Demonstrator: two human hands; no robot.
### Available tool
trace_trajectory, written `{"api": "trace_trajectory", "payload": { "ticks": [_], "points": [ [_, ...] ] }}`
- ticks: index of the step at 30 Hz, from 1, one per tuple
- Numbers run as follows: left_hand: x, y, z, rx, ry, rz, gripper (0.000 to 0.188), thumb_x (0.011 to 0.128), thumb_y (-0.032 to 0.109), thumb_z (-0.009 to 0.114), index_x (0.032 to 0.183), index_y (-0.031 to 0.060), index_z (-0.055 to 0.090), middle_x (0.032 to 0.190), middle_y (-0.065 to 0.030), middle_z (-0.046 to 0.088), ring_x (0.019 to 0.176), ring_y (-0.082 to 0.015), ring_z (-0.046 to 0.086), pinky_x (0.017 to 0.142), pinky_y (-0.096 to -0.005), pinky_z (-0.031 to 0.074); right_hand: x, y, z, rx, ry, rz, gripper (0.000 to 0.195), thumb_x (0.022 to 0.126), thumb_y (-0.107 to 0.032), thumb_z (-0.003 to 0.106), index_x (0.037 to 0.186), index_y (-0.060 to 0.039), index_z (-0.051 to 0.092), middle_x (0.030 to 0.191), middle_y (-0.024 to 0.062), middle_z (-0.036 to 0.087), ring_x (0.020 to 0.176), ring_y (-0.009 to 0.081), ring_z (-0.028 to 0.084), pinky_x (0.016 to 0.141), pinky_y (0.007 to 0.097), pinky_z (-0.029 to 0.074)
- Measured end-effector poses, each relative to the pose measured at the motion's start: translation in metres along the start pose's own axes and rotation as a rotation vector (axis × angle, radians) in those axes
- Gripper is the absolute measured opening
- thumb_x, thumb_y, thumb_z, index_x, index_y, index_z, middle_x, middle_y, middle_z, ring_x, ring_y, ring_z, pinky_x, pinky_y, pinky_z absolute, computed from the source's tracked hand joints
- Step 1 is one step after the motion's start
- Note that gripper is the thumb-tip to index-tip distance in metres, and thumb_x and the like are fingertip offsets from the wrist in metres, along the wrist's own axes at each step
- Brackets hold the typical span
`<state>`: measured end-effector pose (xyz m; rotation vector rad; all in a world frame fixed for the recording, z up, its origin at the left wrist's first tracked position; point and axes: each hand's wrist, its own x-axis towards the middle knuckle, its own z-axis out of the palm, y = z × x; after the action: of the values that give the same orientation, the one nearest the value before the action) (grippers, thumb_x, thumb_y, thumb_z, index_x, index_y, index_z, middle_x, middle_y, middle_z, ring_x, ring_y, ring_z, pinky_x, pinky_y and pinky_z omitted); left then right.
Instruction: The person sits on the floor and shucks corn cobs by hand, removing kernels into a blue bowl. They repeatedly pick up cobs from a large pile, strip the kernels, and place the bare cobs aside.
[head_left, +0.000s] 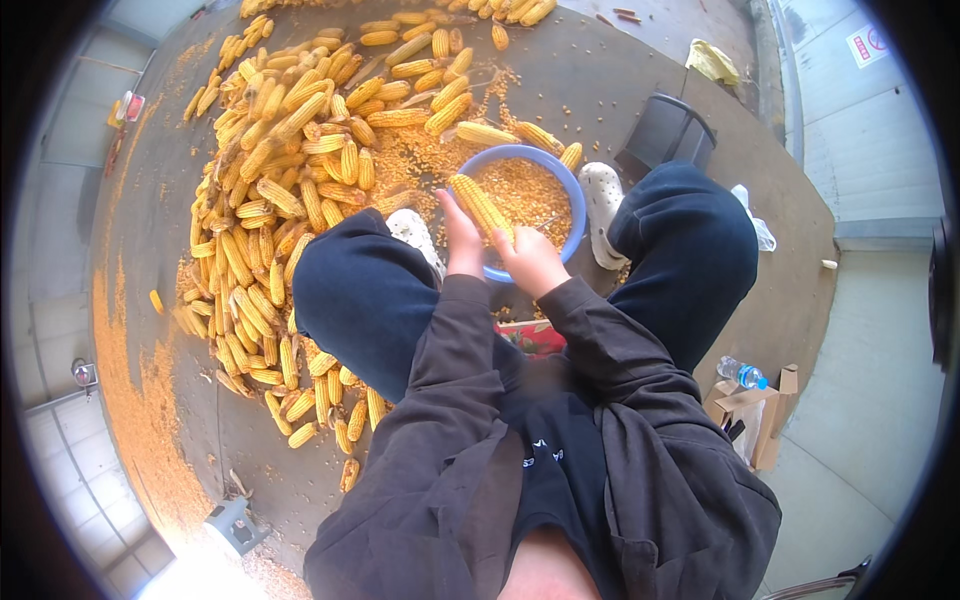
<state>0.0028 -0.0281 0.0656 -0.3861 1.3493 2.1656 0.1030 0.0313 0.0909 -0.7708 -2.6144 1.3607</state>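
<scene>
A yellow ear of corn is tilted over the near left part of a blue plastic basin. My right hand grips its lower end. Along its left side lies my left hand, holding it from beside and below; part of that hand is hidden by the ear. Loose corn kernels cover the basin's bottom. A thin rod shows just past my right fingers, and I cannot tell whether it is held or lies on the kernels.
A big heap of corn ears spreads to the left and ahead. Kernels litter the floor beside the basin. At right are a dark bin, a cardboard box and a plastic bottle. A grey-green stool stands lower left.
</scene>
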Motion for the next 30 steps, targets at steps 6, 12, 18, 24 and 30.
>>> {"api": "trace_trajectory", "payload": {
  "ticks": [6,12,18,24,30],
  "points": [
    [0.005,-0.001,-0.008,0.044,0.100,0.074,0.052,0.086,0.049,0.027,0.098,0.0029,0.047,0.078,-0.0075,0.052,0.069,-0.0167,0.052,0.061,-0.0284,0.044,-0.004,-0.002,0.006,0.085,-0.115,0.025,0.049,0.083,-0.038,0.039,0.073,0.0061,0.055,0.068,0.0250,0.054,0.070,0.0382,0.054,0.066,0.0436,0.041],
    [0.011,-0.007,-0.014,0.069,0.048,0.125,0.043,0.089,0.041,0.026,0.097,0.0037,0.046,0.079,-0.0063,0.052,0.069,-0.0154,0.052,0.060,-0.0288,0.045,-0.002,-0.007,-0.003,0.346,-0.304,0.254,0.049,0.084,-0.039,0.036,0.072,0.0041,0.055,0.062,0.0231,0.054,0.062,0.0368,0.055,0.060,0.0415,0.042],
    [0.013,-0.005,-0.016,-0.064,0.064,0.027,0.052,0.088,0.045,0.027,0.090,-0.0004,0.051,0.079,-0.0062,0.054,0.072,-0.0154,0.051,0.066,-0.0267,0.042,-0.001,-0.008,-0.002,0.171,-0.185,0.123,0.049,0.083,-0.038,0.037,0.070,0.0058,0.054,0.066,0.0246,0.055,0.067,0.0379,0.054,0.063,0.0435,0.041],
    [0.024,-0.014,-0.021,0.124,0.068,0.114,0.049,0.087,0.046,0.027,0.093,0.0013,0.046,0.072,-0.0089,0.053,0.059,-0.0196,0.053,0.053,-0.0299,0.044,-0.004,-0.006,0.001,0.080,-0.123,0.043,0.048,0.083,-0.037,0.039,0.073,0.0083,0.054,0.072,0.0273,0.054,0.072,0.0400,0.053,0.067,0.0451,0.040],
    [0.024,-0.019,-0.021,0.078,0.059,0.187,0.045,0.088,0.042,0.026,0.096,0.0020,0.045,0.072,-0.0102,0.053,0.060,-0.0214,0.055,0.055,-0.0328,0.047,0.000,-0.002,0.000,0.259,-0.218,0.181,0.049,0.084,-0.039,0.037,0.072,0.0053,0.055,0.065,0.0232,0.055,0.065,0.0346,0.055,0.061,0.0399,0.042]
  ]
}}
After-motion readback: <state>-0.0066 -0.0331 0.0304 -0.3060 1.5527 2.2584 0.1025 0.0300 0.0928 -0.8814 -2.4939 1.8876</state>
